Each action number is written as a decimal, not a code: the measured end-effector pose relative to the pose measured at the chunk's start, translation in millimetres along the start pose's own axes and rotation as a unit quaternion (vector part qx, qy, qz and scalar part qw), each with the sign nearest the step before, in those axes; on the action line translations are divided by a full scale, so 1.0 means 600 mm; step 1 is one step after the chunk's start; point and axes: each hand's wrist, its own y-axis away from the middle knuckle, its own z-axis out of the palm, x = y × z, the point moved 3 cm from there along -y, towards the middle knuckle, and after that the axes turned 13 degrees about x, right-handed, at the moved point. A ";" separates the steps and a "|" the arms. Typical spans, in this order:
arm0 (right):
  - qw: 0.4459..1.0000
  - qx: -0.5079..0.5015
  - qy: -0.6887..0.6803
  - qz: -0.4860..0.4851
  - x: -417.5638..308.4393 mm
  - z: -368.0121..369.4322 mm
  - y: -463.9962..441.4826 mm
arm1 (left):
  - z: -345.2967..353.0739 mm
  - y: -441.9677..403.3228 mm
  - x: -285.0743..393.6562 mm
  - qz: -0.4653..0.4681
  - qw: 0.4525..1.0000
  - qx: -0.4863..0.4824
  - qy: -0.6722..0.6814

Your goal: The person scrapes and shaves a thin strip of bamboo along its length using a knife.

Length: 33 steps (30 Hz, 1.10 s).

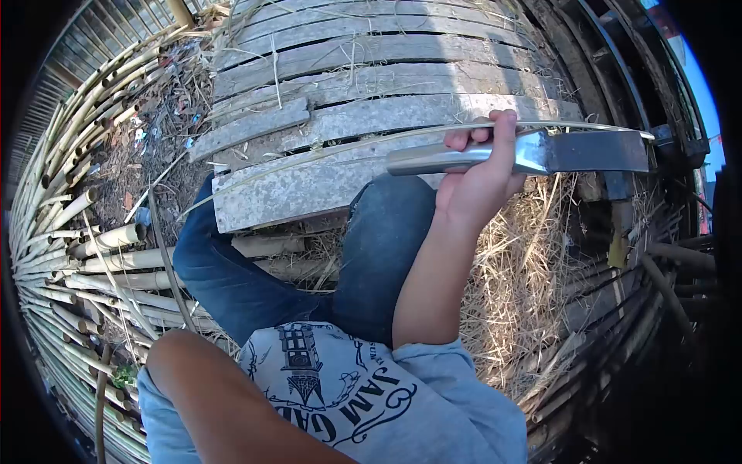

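My right hand (483, 174) is closed around a large knife with a shiny metal handle (433, 158) and a broad dark blade (599, 151) that points right. A long thin pale strip (325, 151) runs just above the knife and passes at my fingertips. Whether the fingers also grip this strip is hard to tell. My left arm (224, 394) is bent across the lower left, and its hand is out of frame.
Weathered planks (270, 197) form a platform in front of my bent knees. A loose short board (251, 130) lies on it. Cut bamboo poles (116, 238) are piled at the left. Dry straw (506, 271) covers the ground at the right, near dark timbers.
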 end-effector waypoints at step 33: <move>0.992 0.088 0.062 0.061 -0.057 -0.138 -0.108 | -0.097 0.103 -0.227 -0.403 0.863 -0.169 -0.253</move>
